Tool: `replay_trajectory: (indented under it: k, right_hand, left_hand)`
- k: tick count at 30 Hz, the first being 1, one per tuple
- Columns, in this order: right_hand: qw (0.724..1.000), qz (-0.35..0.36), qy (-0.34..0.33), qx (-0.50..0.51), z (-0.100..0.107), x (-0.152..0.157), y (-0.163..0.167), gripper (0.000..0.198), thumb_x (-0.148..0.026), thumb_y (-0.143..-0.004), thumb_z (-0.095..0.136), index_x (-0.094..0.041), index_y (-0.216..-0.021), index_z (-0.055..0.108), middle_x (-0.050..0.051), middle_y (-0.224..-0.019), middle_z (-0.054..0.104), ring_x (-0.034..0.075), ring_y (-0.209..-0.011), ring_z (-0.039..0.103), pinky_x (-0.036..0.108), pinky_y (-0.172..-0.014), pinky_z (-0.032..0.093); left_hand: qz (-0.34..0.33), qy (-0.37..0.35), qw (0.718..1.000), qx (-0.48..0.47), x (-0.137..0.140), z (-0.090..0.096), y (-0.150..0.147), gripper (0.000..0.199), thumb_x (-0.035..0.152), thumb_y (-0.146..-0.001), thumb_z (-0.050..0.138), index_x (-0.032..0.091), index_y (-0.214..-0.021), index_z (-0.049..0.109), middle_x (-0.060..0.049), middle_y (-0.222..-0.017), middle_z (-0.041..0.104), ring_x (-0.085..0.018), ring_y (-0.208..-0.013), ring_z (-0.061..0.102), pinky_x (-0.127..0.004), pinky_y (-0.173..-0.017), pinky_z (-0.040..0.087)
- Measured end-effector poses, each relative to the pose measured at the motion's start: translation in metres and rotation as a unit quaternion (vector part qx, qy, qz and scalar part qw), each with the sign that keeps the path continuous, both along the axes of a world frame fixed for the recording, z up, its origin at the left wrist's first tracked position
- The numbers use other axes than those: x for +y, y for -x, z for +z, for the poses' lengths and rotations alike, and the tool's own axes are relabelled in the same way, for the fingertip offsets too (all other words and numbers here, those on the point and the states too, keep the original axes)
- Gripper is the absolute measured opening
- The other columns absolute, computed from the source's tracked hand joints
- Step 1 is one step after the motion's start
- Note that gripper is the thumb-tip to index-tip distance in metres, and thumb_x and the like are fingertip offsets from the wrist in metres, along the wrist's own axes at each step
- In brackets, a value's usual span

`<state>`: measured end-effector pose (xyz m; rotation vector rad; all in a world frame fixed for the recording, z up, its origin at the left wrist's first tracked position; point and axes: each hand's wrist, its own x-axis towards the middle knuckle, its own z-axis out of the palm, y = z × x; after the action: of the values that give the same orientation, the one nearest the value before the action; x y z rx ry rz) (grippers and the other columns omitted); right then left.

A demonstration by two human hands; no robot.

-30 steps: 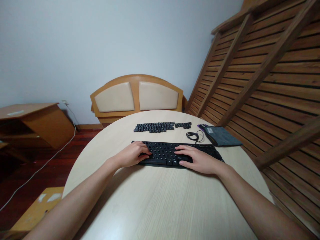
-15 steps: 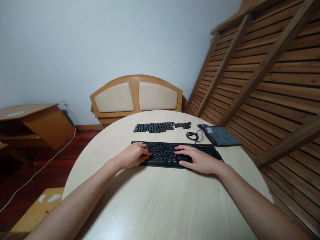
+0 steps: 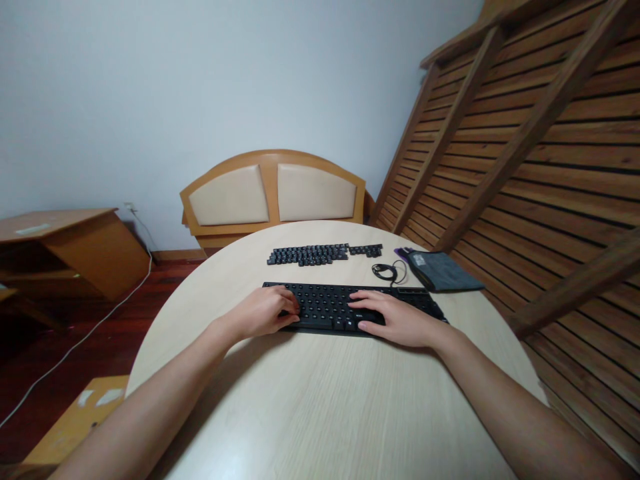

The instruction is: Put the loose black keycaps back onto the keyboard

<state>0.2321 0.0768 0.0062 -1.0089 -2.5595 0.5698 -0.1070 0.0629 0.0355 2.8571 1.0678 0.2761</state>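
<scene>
A black keyboard lies on the round pale table. Small pegs or switch tops show across much of it, where keycaps appear to be off. My left hand is at its left end, with curled fingers over the keys and the thumb low by the front edge. What lies under those fingertips is hidden. My right hand rests on the right half, fingers stretched and spread, thumb near the front edge. Behind the keyboard, loose black keycaps stand in rows, with a smaller group beside them.
A coiled black cable lies behind the keyboard's right part. Right of it sits a dark grey pouch with something purple at its edge. A slatted wooden panel leans along the right side. A padded headboard stands beyond the table.
My left thumb has shifted down and slightly left, toward the keyboard's front edge, parting from the fingers. My right hand and the keycap rows look the same.
</scene>
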Motion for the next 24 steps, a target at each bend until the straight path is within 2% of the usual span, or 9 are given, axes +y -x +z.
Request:
replay_trajectory:
  k: [15,20,24]
  right_hand:
    - [1.0,-0.002,-0.008,-0.014,0.001,0.0,0.001,0.047,-0.05,-0.094,0.056,-0.027,-0.135,0.061,0.006,-0.147,0.053,0.027,-0.135,0.049,0.047,-0.115,0.038]
    - [1.0,-0.003,-0.005,-0.01,0.0,0.0,0.0,0.047,-0.051,-0.094,0.056,-0.029,-0.135,0.061,0.005,-0.148,0.052,0.027,-0.135,0.048,0.047,-0.115,0.037]
    - [1.0,-0.001,-0.001,-0.003,0.001,0.0,0.001,0.047,-0.051,-0.093,0.057,-0.03,-0.135,0.062,0.005,-0.148,0.053,0.028,-0.134,0.049,0.047,-0.115,0.037]
  left_hand:
    - [0.016,-0.003,0.999,0.036,-0.002,-0.002,-0.003,0.016,0.024,-0.091,0.062,0.02,-0.086,0.077,-0.007,-0.095,0.074,-0.023,-0.086,0.069,-0.03,-0.069,0.049]
    - [-0.003,-0.007,1.0,0.028,-0.002,0.001,-0.005,0.026,0.031,-0.096,0.055,0.019,-0.087,0.076,-0.007,-0.092,0.074,-0.02,-0.082,0.069,-0.029,-0.071,0.05]
    - [0.007,-0.011,1.0,0.011,0.014,0.001,-0.001,0.033,0.036,-0.101,0.047,0.02,-0.092,0.075,-0.005,-0.093,0.074,-0.018,-0.083,0.068,-0.027,-0.075,0.05]
